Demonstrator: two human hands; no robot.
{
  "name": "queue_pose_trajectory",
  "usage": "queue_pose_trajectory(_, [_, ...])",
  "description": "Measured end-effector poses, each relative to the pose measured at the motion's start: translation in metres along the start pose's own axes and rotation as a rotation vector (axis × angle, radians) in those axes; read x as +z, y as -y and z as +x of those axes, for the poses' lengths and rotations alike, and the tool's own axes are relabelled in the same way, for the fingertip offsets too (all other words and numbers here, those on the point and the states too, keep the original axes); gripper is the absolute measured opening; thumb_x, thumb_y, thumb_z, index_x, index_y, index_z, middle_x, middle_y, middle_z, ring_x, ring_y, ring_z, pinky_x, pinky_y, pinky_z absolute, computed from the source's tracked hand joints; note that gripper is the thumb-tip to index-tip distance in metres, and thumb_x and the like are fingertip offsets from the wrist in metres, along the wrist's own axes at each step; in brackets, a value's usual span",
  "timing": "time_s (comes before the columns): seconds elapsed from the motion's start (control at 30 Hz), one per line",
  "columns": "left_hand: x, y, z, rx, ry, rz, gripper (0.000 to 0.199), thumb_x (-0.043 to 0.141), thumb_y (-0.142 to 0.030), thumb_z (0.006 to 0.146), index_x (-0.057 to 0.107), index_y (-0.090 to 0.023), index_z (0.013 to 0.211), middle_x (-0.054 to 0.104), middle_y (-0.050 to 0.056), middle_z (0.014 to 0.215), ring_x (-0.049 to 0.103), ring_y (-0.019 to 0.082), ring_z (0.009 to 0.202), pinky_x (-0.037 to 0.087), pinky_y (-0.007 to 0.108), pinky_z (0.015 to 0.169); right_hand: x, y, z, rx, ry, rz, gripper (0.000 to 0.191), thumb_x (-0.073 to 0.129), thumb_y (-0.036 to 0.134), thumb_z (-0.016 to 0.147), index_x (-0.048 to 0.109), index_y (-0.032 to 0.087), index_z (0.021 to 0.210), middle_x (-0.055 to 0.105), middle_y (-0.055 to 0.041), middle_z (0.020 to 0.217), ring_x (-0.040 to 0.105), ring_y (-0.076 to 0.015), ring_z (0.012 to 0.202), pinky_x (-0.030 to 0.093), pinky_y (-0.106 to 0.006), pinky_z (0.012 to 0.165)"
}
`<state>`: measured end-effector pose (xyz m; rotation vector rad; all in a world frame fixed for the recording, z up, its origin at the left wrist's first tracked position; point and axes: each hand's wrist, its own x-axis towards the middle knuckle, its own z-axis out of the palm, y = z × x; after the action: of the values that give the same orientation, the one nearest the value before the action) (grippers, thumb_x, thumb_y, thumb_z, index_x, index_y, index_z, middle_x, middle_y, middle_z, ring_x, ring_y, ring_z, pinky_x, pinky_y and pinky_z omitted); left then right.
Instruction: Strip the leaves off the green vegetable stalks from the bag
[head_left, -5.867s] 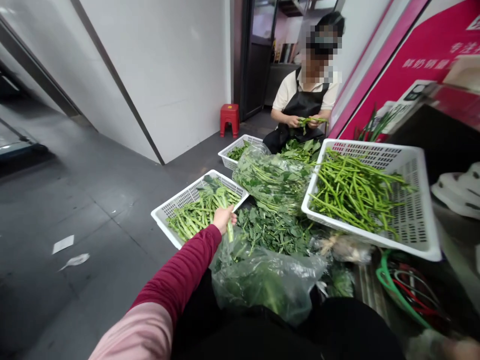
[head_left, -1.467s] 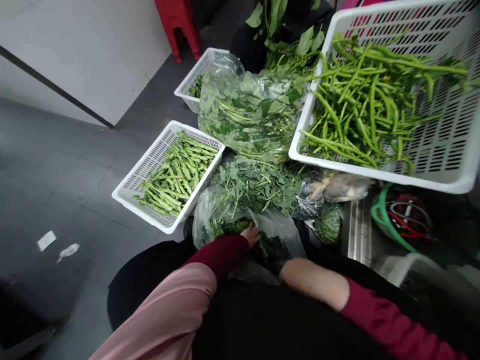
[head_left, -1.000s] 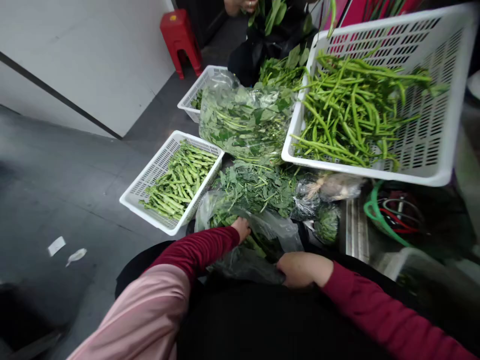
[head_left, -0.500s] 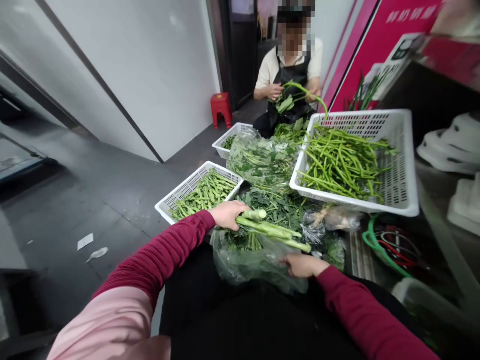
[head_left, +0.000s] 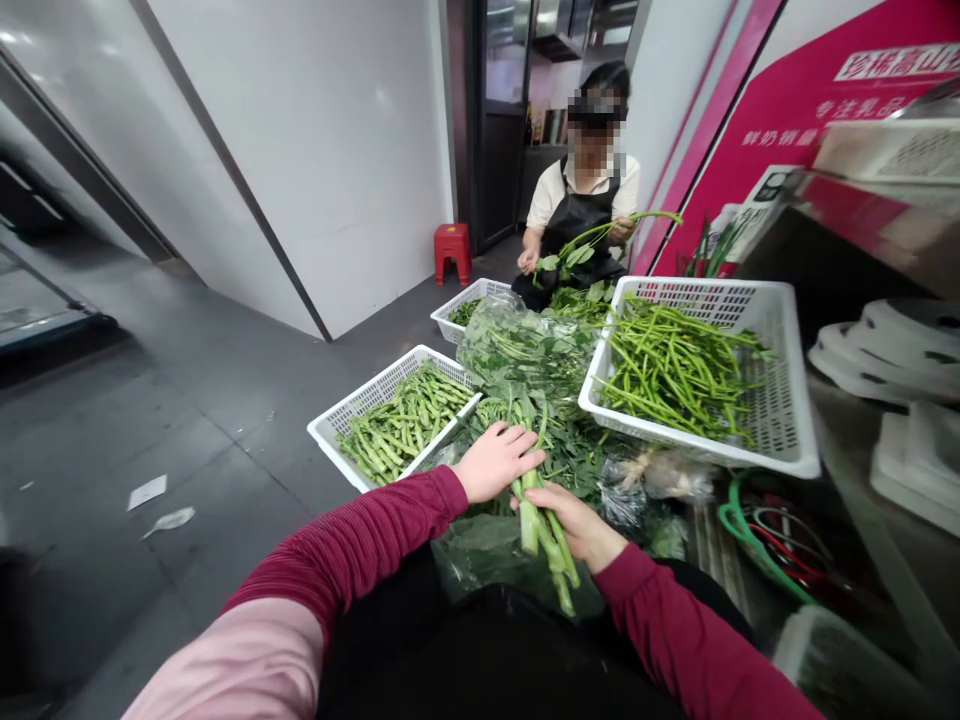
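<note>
Both of my hands are closed around a small bunch of thick green leafy-vegetable stalks (head_left: 530, 525), whose cut ends point down toward my lap. Higher on the bunch is my left hand (head_left: 499, 460), fingers wrapped over the stalks. My right hand (head_left: 574, 520) grips them lower down from the right side. Beneath the bunch, a clear plastic bag (head_left: 476, 555) lies across my lap. Dark leafy greens (head_left: 574, 455) are heaped just beyond my hands.
A white basket (head_left: 341, 425) of cut stalks stands at left; a larger white basket (head_left: 799, 390) holds long green stems. Beyond the bagged greens (head_left: 517, 345), a person (head_left: 585, 205) in an apron handles a stem. A red stool (head_left: 451, 250) stands by the doorway.
My right hand has left the plastic bag and now grips the stalks with my left. The stalks have swung from sideways to pointing down toward me. The view has tilted up slightly.
</note>
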<state>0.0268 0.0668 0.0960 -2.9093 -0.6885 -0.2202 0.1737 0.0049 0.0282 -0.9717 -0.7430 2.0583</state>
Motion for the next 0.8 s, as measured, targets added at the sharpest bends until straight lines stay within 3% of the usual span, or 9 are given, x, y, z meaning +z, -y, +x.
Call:
queue_pose_trajectory(0.1, [0.005,0.0,-0.008,-0.124,-0.083,-0.117,0.05,0.048,-0.017,0.076,0.039,-0.023,0.124,0.032,0.009,0.135,0.024,0.026,0.124,0.017,0.044,0.099,-0.002,0.007,0.016,-0.101,-0.058,-0.119,0.028,0.067,0.029,0.06,0.053,0.016,0.081,0.055,0.0024,0.06,0.05,-0.0105,0.049,0.039,-0.02,0.045])
queue_pose_trajectory(0.17, [0.014,-0.004,-0.013,-0.322,-0.197,-0.284,0.058,0.05,-0.012,0.073,0.034,-0.023,0.128,0.022,0.009,0.14,0.015,0.026,0.129,0.013,0.046,0.102,-0.005,0.013,0.028,-0.182,-0.151,-0.21,0.03,0.067,0.029,0.06,0.051,0.018,0.083,0.053,0.0041,0.06,0.048,-0.0107,0.049,0.039,-0.022,0.045])
queue_pose_trajectory(0.27, [0.043,-0.016,-0.014,-0.741,-0.338,-0.808,0.063,0.055,-0.022,0.073,0.028,-0.018,0.13,0.03,0.016,0.135,0.03,0.026,0.123,0.026,0.044,0.098,-0.012,0.017,0.048,-0.309,-0.349,-0.34,0.03,0.066,0.03,0.061,0.05,0.017,0.082,0.056,0.002,0.067,0.052,-0.0123,0.057,0.042,-0.024,0.053])
queue_pose_trajectory(0.33, [0.069,-0.022,-0.01,-0.876,-0.25,-1.321,0.068,0.057,-0.035,0.073,0.026,-0.016,0.13,0.043,0.018,0.124,0.047,0.025,0.108,0.04,0.041,0.087,-0.017,0.017,0.06,-0.357,-0.419,-0.382,0.032,0.067,0.031,0.06,0.051,0.016,0.084,0.059,-0.0011,0.075,0.054,-0.0146,0.065,0.043,-0.026,0.06])
queue_pose_trajectory(0.4, [0.092,-0.022,-0.004,-0.849,-0.072,-1.739,0.067,0.058,-0.042,0.07,0.033,-0.014,0.126,0.054,0.015,0.109,0.057,0.022,0.09,0.047,0.036,0.073,-0.022,0.014,0.069,-0.38,-0.434,-0.396,0.035,0.066,0.035,0.062,0.051,0.015,0.087,0.06,-0.0032,0.079,0.055,-0.0162,0.07,0.043,-0.027,0.064])
queue_pose_trajectory(0.5, [0.11,-0.014,0.004,-0.803,0.053,-1.955,0.054,0.062,-0.046,0.065,0.053,-0.01,0.105,0.061,0.01,0.085,0.059,0.017,0.069,0.047,0.03,0.061,-0.028,0.012,0.081,-0.375,-0.451,-0.396,0.035,0.061,0.044,0.067,0.051,0.015,0.086,0.059,-0.0027,0.075,0.053,-0.0151,0.066,0.042,-0.026,0.062])
queue_pose_trajectory(0.6, [0.114,-0.006,0.01,-0.864,-0.006,-2.012,0.046,0.062,-0.049,0.064,0.059,-0.009,0.087,0.061,0.007,0.075,0.056,0.014,0.062,0.045,0.026,0.057,-0.035,0.013,0.092,-0.36,-0.495,-0.347,0.035,0.055,0.049,0.07,0.05,0.016,0.082,0.056,-0.0008,0.07,0.051,-0.0134,0.062,0.042,-0.025,0.059])
queue_pose_trajectory(0.8, [0.123,-0.014,0.02,-1.013,-0.209,-2.202,0.031,0.067,-0.037,0.061,0.059,-0.013,0.079,0.058,0.002,0.068,0.052,0.01,0.057,0.042,0.022,0.056,-0.045,0.02,0.109,-0.465,-0.667,-0.277,0.037,0.052,0.053,0.07,0.05,0.018,0.081,0.057,-0.0019,0.072,0.053,-0.0152,0.065,0.041,-0.025,0.057])
